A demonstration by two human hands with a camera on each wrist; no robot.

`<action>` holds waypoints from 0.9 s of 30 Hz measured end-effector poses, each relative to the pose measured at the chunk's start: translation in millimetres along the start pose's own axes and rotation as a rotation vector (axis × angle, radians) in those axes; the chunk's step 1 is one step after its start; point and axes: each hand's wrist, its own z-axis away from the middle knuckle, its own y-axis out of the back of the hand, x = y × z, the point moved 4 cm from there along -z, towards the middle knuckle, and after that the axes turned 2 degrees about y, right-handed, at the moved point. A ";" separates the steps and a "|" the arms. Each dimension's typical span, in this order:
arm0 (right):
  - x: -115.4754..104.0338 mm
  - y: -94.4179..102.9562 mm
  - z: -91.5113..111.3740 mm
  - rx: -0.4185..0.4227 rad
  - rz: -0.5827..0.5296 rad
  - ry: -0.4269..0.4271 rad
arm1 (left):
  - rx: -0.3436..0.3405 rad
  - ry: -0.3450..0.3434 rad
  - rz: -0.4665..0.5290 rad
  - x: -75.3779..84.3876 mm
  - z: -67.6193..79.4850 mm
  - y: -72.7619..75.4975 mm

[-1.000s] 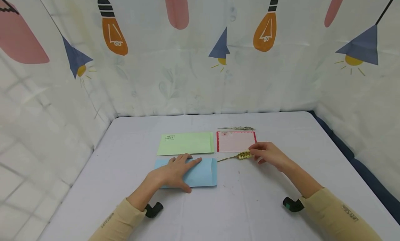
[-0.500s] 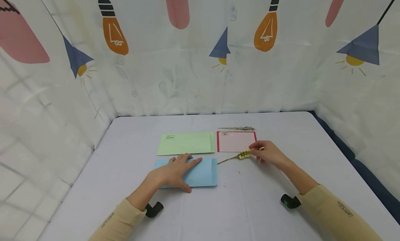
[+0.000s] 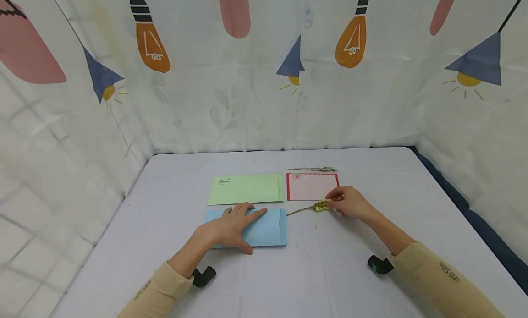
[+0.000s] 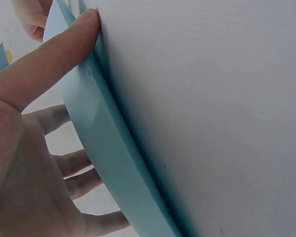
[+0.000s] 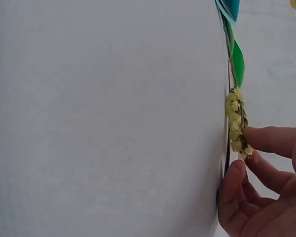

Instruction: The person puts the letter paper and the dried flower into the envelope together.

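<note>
My left hand point(image 3: 232, 227) lies with spread fingers across a blue envelope point(image 3: 268, 228), the thumb at its near edge. In the left wrist view the thumb reaches over the blue paper point(image 4: 108, 143), which bows up a little off the table. My right hand point(image 3: 350, 203) pinches the yellow head of a dried flower sprig point(image 3: 320, 205). The right wrist view has the thumb against the small yellow blossoms point(image 5: 237, 118), with the fingers curled below. The sprig's thin stem points left, its end meeting the blue envelope's right edge.
Behind the blue envelope lies a green envelope point(image 3: 245, 189). To its right is a pink card point(image 3: 311, 187) with a red border, and a second dried sprig point(image 3: 317, 169) lies beyond that. Tiny crumbs dot the white tablecloth point(image 3: 321, 276). A printed curtain point(image 3: 255, 107) encloses the table.
My right hand has shifted slightly left, its fingertips now covering more of the flower head. The left hand and the blue envelope stay in place.
</note>
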 end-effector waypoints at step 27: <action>0.0 16.6 13.6 0.028 -0.065 -0.001 | -0.007 0.003 -0.005 0.4 -0.1 -0.2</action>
